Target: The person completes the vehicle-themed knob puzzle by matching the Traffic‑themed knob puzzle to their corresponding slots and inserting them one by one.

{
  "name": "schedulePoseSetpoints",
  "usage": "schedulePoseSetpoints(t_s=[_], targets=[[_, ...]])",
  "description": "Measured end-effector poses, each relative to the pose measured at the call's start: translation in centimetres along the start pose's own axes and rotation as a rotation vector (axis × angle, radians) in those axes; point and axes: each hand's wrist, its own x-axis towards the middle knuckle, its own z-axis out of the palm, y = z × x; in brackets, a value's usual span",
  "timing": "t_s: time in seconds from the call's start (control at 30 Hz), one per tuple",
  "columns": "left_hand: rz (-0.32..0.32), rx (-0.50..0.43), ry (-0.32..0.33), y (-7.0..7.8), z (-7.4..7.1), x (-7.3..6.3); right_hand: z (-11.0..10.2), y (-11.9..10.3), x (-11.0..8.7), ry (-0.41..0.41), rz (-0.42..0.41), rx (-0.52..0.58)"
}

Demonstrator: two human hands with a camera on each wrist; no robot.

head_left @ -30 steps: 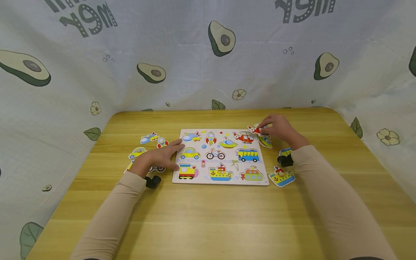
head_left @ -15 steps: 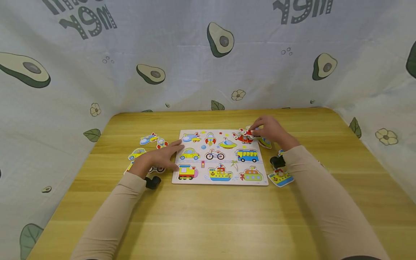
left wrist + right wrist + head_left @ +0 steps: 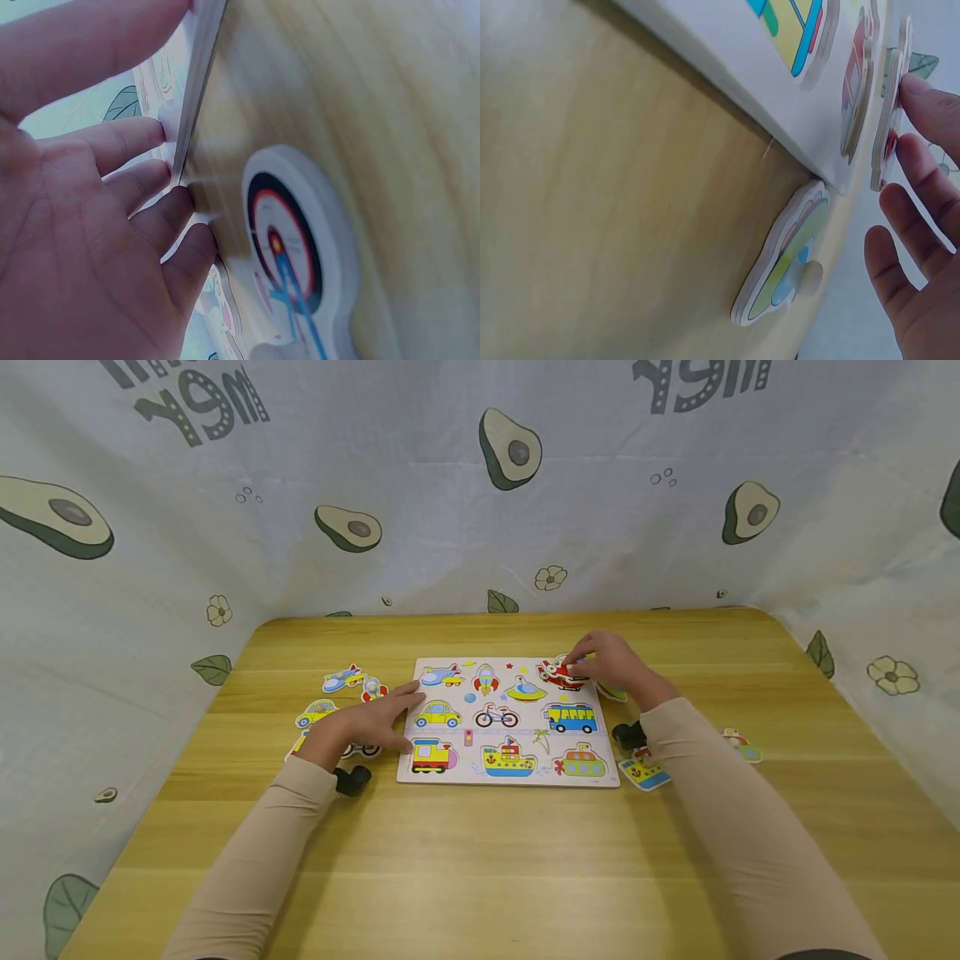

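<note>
Right hand (image 3: 611, 662): thumb and forefinger pinch the helicopter (image 3: 571, 670); the other fingers I can make out are loosely bent below. Whether the pinch is on a knob, I can't tell.
Helicopter: above the top right corner of the board (image 3: 468, 766), over the printed helicopter (image 3: 852, 81), with a gap between them. It hangs roughly parallel to the board, presumably so that its shape matches the outline.
Left hand (image 3: 375, 722): thumb spread well away from the fingers, with thumb and nearest fingertips on the board's left edge, pinching nothing. I'd say that is to steady the board. What the last two fingertips touch, I can't tell.
Left pieces: plane (image 3: 344, 678), rocket (image 3: 373, 689) and car (image 3: 316, 712) lie beyond the board's left edge, apparently within easy reach; the bicycle (image 3: 365, 750) is partly hidden by the hand.
Right pieces: the saucer (image 3: 791, 262) lies knob up just beside the board's top right corner, the boat (image 3: 643, 772) near its bottom right corner, and a green piece (image 3: 742, 747) farther out towards the table's right edge.
Table (image 3: 480, 868): pale wood with long grain, softly shiny towards the near edge; the board lies flat, closer to the far edge.
Room: a white cloth (image 3: 427, 460) printed with avocados, leaves and flowers hangs behind the far edge and down both sides.
</note>
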Motion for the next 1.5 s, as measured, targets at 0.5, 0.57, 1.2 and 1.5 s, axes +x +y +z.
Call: schedulePoseSetpoints(t_s=[0.5, 0.57, 1.2, 1.5], targets=[[-0.014, 0.005, -0.004, 0.2, -0.1, 0.0, 1.0, -0.4, 0.5, -0.041, 0.078, 0.011], [-0.011, 0.008, -0.004, 0.2, 0.0, 0.1, 1.1, -0.4, 0.4, -0.044, 0.084, 0.014], [-0.067, -0.006, -0.014, 0.4, 0.0, 0.2, 0.9, -1.1, 0.6, -0.08, 0.116, 0.02], [-0.056, -0.006, -0.024, 0.6, -0.1, 0.2, 1.0, -1.1, 0.6, -0.099, 0.126, 0.03]])
